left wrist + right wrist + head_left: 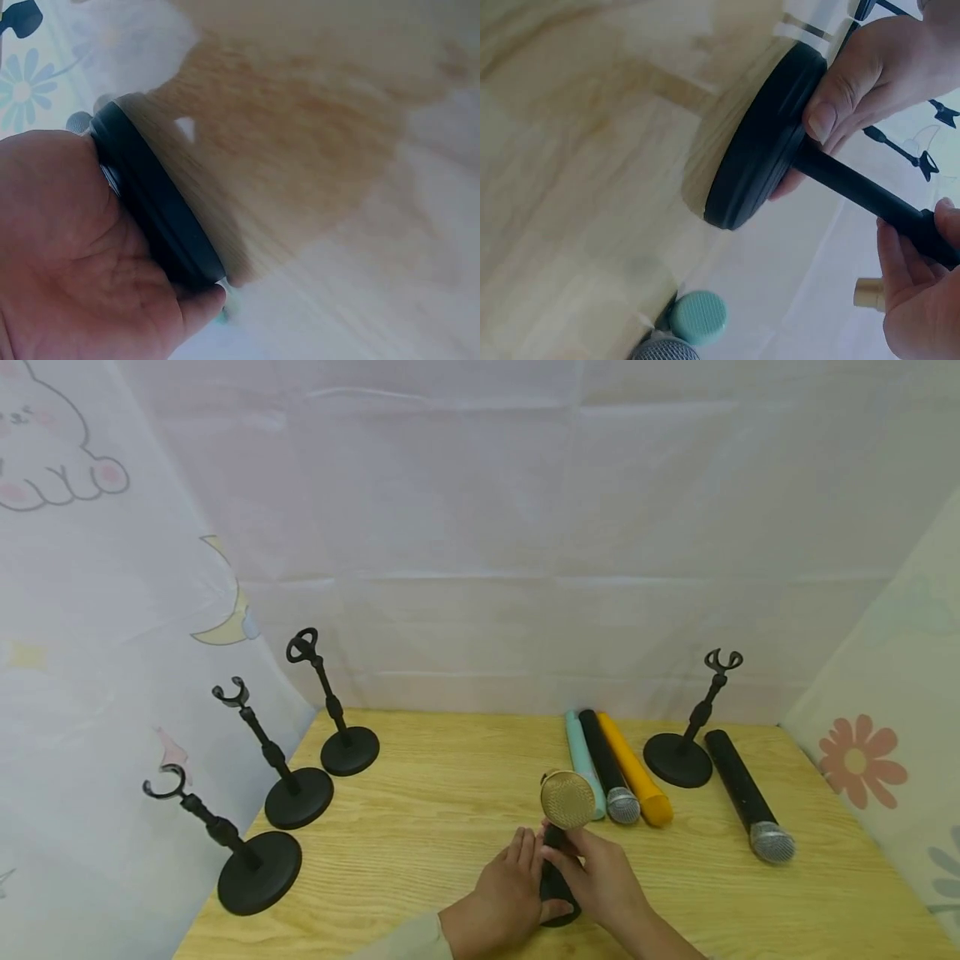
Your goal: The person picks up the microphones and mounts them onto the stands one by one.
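A black microphone stand (557, 897) is upright at the front of the table, with a gold microphone (567, 799) at its top, the mesh head facing me. My left hand (506, 893) grips the round base from the left; in the right wrist view its thumb (823, 120) lies on top of the base (769, 135). My right hand (611, 881) pinches the pole higher up, just below the microphone. The gold microphone's narrow end (868, 293) shows beside the right hand. The clip is hidden in the head view.
Three empty black stands, front (258, 872), middle (298, 797) and back (350, 750), line the left edge. Teal (585, 764), black (600, 752) and orange (633, 768) microphones lie behind my hands. Another stand (677, 760) and black microphone (738, 785) are at right.
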A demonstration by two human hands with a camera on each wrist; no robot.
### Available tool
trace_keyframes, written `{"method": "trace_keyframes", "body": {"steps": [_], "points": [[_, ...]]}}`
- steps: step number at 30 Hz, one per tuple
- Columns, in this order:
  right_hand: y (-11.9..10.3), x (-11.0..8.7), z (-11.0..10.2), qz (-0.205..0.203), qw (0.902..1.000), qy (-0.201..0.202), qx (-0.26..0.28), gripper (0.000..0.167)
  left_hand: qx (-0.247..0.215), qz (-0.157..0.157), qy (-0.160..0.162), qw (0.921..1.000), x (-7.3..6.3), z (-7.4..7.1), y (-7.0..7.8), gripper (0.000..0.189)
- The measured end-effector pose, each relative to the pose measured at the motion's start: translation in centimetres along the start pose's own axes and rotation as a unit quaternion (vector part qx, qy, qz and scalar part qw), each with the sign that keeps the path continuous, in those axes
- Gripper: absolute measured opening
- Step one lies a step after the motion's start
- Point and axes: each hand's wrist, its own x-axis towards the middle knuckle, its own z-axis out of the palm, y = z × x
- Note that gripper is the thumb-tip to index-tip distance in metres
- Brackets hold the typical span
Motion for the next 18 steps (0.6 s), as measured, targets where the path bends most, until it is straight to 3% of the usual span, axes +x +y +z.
{"method": "trace_keyframes", "body": {"steps": [3, 10, 14, 18], "points": [[0.1, 0.1, -0.4, 0.005, 0.9996, -0.026, 0.013, 0.032, -0.018, -0.004, -0.002, 0.9998, 0.1, 0.0, 0.1, 0.095], [0.3, 0.6, -1.6, 0.036, 0.9906, -0.132, 0.011, 0.033, -0.077, -0.01, -0.009, 0.997, 0.5, 0.3, -0.2, 0.097], [0.9, 0.6, -2.5, 0.064, 0.9776, -0.199, -0.024, 0.034, -0.143, 0.018, 0.006, 0.9895, 0.4, 0.7, -1.1, 0.099], [1.8, 0.1, -2.9, 0.083, 0.9588, -0.268, -0.044, 0.046, -0.202, 0.055, 0.022, 0.9776, 0.0, 0.6, -2.3, 0.098]]}}
